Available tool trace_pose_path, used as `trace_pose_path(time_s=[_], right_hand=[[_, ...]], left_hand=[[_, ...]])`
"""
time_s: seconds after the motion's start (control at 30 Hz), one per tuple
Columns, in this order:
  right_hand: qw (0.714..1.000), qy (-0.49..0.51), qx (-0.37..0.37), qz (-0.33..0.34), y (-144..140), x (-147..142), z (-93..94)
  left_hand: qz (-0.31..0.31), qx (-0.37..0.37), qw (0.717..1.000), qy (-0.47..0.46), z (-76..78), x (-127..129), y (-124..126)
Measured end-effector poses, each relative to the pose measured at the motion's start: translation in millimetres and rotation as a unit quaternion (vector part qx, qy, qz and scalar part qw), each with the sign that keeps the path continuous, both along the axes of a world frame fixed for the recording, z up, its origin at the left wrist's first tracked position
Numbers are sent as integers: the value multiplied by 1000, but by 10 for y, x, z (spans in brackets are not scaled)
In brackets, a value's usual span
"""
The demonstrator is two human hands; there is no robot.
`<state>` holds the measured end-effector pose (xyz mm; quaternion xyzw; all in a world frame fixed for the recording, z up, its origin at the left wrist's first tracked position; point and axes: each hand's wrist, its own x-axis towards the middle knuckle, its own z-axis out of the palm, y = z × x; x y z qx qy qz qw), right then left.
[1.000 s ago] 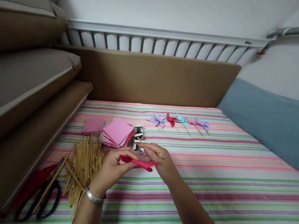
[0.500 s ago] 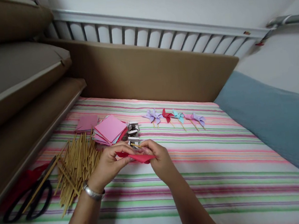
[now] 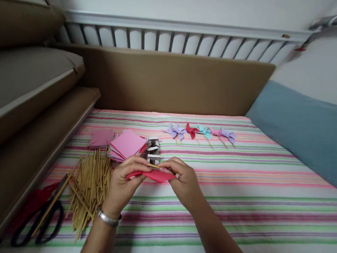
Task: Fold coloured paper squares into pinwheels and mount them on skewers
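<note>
Between my two hands is a folded red paper pinwheel (image 3: 158,176), held above the striped cloth. My left hand (image 3: 128,177) wears a silver bracelet at the wrist and pinches the paper's left side between thumb and fingers. The right side of the paper is gripped by my right hand (image 3: 182,176), its fingers closed. A thin wooden stick (image 3: 153,166) shows along the paper's far edge, reaching from the right fingers toward the left ones. How the stick meets the paper is hidden by my fingers.
Left of my hands lie a heap of wooden sticks (image 3: 92,180), black-handled scissors (image 3: 49,221) and a stack of pink paper squares (image 3: 128,143). Small metal-and-white pieces (image 3: 153,149) stand beside the stack. Finished pinwheels (image 3: 192,130) lie in a row farther back, before a brown board (image 3: 176,82).
The view has shifted slightly, so the scene sits a little farther right. Both hands keep hold of the red paper, which has tilted a little.
</note>
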<state>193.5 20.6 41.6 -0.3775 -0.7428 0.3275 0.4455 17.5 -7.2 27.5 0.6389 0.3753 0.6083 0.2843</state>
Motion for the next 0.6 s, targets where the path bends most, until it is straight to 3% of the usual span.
trace_pose_path(time_s=[0.6], right_hand=[[1000, 2, 6, -2, -41, -48, -5]], left_hand=[[18, -16, 1000, 4, 34, -16, -30]])
